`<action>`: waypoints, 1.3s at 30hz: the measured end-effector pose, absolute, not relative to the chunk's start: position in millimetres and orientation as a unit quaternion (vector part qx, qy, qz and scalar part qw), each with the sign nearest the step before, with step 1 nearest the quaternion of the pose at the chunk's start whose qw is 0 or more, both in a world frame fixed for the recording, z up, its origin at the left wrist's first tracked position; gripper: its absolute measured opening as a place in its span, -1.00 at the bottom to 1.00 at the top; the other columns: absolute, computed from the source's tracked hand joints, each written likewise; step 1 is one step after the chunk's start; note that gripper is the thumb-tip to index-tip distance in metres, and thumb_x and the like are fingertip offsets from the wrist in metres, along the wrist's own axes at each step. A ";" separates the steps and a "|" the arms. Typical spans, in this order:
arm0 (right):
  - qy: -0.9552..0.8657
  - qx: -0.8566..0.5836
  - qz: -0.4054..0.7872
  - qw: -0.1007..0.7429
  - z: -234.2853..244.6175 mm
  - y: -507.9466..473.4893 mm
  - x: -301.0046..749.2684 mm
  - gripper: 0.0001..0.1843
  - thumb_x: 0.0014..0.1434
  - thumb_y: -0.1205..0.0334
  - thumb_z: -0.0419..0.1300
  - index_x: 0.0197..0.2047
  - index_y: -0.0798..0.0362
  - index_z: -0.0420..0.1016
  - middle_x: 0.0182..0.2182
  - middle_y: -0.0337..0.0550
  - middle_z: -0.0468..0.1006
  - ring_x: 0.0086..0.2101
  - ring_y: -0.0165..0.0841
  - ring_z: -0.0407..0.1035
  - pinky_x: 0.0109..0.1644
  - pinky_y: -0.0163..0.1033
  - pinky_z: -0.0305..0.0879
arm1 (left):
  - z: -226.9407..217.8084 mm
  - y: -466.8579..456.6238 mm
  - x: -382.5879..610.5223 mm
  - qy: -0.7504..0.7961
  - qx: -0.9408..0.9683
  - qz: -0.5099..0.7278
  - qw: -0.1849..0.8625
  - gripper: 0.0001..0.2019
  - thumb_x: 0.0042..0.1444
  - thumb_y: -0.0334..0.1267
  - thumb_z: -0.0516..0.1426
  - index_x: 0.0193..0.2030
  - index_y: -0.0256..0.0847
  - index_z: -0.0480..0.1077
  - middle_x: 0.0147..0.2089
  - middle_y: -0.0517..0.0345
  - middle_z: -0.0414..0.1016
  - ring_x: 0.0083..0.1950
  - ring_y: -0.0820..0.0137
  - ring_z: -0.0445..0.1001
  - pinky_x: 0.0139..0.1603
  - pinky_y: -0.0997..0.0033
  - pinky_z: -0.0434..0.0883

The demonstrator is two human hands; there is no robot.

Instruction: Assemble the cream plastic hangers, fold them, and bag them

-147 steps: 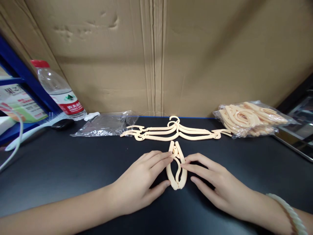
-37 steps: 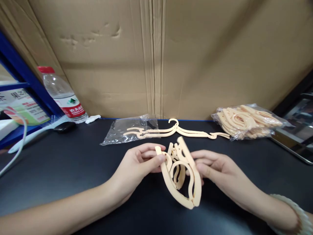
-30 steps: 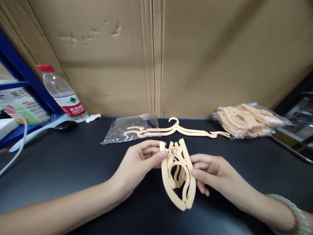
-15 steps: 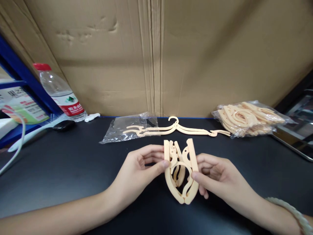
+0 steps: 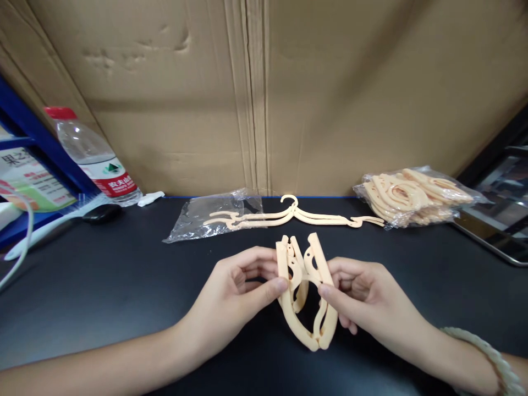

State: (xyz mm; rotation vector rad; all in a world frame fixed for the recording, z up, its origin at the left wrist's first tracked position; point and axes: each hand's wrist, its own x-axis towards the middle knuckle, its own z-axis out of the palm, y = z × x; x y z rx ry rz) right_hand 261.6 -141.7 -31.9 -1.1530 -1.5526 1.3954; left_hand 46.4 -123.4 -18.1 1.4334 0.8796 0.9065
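Observation:
A folded peach plastic hanger (image 5: 306, 289) is held upright just above the black table (image 5: 124, 286), its two arms spread a little at the top. My left hand (image 5: 235, 294) pinches its left arm between thumb and fingers. My right hand (image 5: 363, 294) grips its right arm the same way. Behind them lie unfolded peach hangers (image 5: 297, 215), stacked flat, their left ends resting on an empty clear plastic bag (image 5: 206, 217).
A clear bag of folded hangers (image 5: 416, 195) sits at the back right beside a tablet (image 5: 495, 231). A water bottle (image 5: 91, 157), a dark mouse (image 5: 97, 213) and a white cable (image 5: 25, 242) are at the back left by a blue shelf. A cardboard wall (image 5: 264, 93) closes the back.
The folded hanger was lifted off the table and turned upright between both hands. Over the last second its arms swung closer to vertical. The clear bag has shifted right under the flat hangers.

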 end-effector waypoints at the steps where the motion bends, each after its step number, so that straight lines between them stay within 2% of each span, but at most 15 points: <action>1: -0.607 -0.443 0.551 0.364 -31.7 -142.3 261.2 -0.73 0.11 0.05 0.30 -0.36 0.10 0.43 -0.62 -0.33 0.30 -0.67 -0.56 0.19 -0.65 -0.50 0.18 | -18.8 -123.7 46.9 0.378 0.613 0.382 0.579 -0.80 0.08 -0.24 0.26 -0.15 -0.20 0.47 -0.22 0.10 0.54 -0.16 0.33 0.52 -0.10 0.39 0.48; 5: -0.605 -0.408 0.594 0.338 -31.7 -145.4 259.0 -0.73 0.10 0.08 0.32 -0.35 0.11 0.42 -0.61 -0.34 0.30 -0.66 -0.57 0.21 -0.63 -0.51 0.20 | -20.9 -124.8 48.4 0.383 0.615 0.363 0.587 -0.80 0.08 -0.21 0.25 -0.20 -0.24 0.43 -0.28 0.11 0.50 -0.22 0.34 0.50 -0.14 0.37 0.47; 11: -0.588 -0.385 0.630 0.329 -35.4 -148.3 255.4 -0.70 0.11 0.07 0.33 -0.34 0.12 0.39 -0.58 -0.32 0.37 -0.63 -0.56 0.28 -0.57 -0.50 0.28 | -20.3 -128.1 49.5 0.380 0.612 0.339 0.605 -0.77 0.10 -0.19 0.23 -0.20 -0.30 0.39 -0.34 0.13 0.46 -0.33 0.45 0.42 -0.32 0.48 0.41; 16: -0.583 -0.403 0.615 0.347 -39.5 -149.0 253.4 -0.61 0.18 -0.05 0.23 -0.42 0.13 0.34 -0.61 -0.30 0.36 -0.66 -0.57 0.25 -0.64 -0.51 0.19 | -22.0 -129.4 54.6 0.376 0.587 0.332 0.636 -0.79 0.08 -0.23 0.25 -0.22 -0.30 0.38 -0.39 0.21 0.39 -0.41 0.52 0.37 -0.38 0.52 0.41; 19: -0.595 -0.422 0.588 0.349 -39.2 -150.4 252.1 -0.59 0.17 -0.05 0.23 -0.47 0.12 0.29 -0.62 -0.31 0.35 -0.67 -0.58 0.20 -0.65 -0.51 0.11 | -22.6 -130.6 57.1 0.370 0.579 0.328 0.648 -0.80 0.07 -0.24 0.26 -0.24 -0.28 0.37 -0.40 0.25 0.36 -0.44 0.54 0.36 -0.41 0.54 0.41; 22: -0.621 -0.428 0.552 0.356 -36.1 -150.5 252.1 -0.60 0.18 -0.01 0.23 -0.50 0.11 0.28 -0.60 -0.28 0.37 -0.65 -0.58 0.16 -0.62 -0.47 0.08 | -22.0 -132.1 55.5 0.370 0.611 0.316 0.625 -0.78 0.14 -0.21 0.20 -0.13 -0.26 0.37 -0.41 0.25 0.37 -0.46 0.53 0.38 -0.39 0.51 0.44; 24: -0.637 -0.432 0.525 0.364 -33.4 -147.9 255.4 -0.60 0.19 0.00 0.20 -0.51 0.11 0.30 -0.59 -0.27 0.37 -0.61 -0.55 0.17 -0.58 -0.44 0.08 | -21.5 -132.3 51.6 0.381 0.675 0.330 0.538 -0.76 0.21 -0.21 0.13 -0.01 -0.21 0.35 -0.36 0.20 0.40 -0.40 0.48 0.42 -0.36 0.47 0.46; 26: -0.652 -0.444 0.486 0.376 -31.1 -141.9 262.8 -0.61 0.21 -0.01 0.17 -0.49 0.11 0.33 -0.57 -0.25 0.38 -0.57 -0.50 0.20 -0.52 -0.40 0.12 | -21.3 -131.5 46.0 0.368 0.769 0.342 0.395 -0.75 0.25 -0.26 0.07 0.06 -0.15 0.33 -0.19 0.10 0.43 -0.24 0.39 0.45 -0.25 0.39 0.49; 28: -0.674 -0.471 0.424 0.380 -29.8 -132.7 273.4 -0.61 0.21 -0.01 0.14 -0.51 0.09 0.30 -0.58 -0.27 0.34 -0.55 -0.47 0.19 -0.48 -0.37 0.12 | -22.0 -130.0 40.0 0.325 0.854 0.310 0.262 -0.70 0.25 -0.30 0.05 0.12 -0.13 0.32 0.04 0.00 0.40 0.00 0.30 0.42 -0.02 0.29 0.47; 30: -0.702 -0.508 0.345 0.360 -30.7 -121.7 284.5 -0.60 0.20 -0.01 0.11 -0.55 0.07 0.24 -0.60 -0.31 0.25 -0.55 -0.46 0.13 -0.49 -0.34 0.06 | -23.5 -128.6 35.2 0.279 0.913 0.233 0.185 -0.59 0.24 -0.27 0.07 0.23 -0.15 0.24 0.24 -0.04 0.29 0.24 0.19 0.27 0.23 0.15 0.33; 32: -0.732 -0.545 0.257 0.318 -34.3 -111.0 292.9 -0.59 0.21 0.02 0.05 -0.58 0.05 0.18 -0.63 -0.31 0.19 -0.56 -0.44 0.09 -0.49 -0.32 -0.01 | -25.1 -127.9 32.4 0.252 0.946 0.143 0.144 -0.47 0.23 -0.20 0.09 0.32 -0.16 0.13 0.37 -0.01 0.15 0.38 0.11 0.09 0.36 0.01 0.15; 34: -0.756 -0.568 0.172 0.275 -39.8 -102.8 297.1 -0.59 0.22 0.05 -0.01 -0.61 0.04 0.13 -0.64 -0.28 0.20 -0.53 -0.40 0.12 -0.46 -0.29 -0.01 | -25.7 -128.3 31.6 0.237 0.961 0.073 0.125 -0.41 0.24 -0.19 0.07 0.38 -0.15 0.03 0.42 0.06 0.04 0.43 0.11 -0.02 0.40 -0.07 0.02; 39: -0.787 -0.582 0.033 0.203 -46.2 -97.8 297.9 -0.54 0.20 0.14 0.00 -0.68 0.03 -0.02 -0.69 -0.25 0.18 -0.54 -0.38 0.12 -0.46 -0.25 -0.07 | -22.0 -133.7 32.6 0.238 0.965 0.026 0.109 -0.38 0.23 -0.24 0.04 0.41 -0.16 -0.04 0.45 0.11 -0.07 0.44 0.14 -0.04 0.41 -0.04 0.01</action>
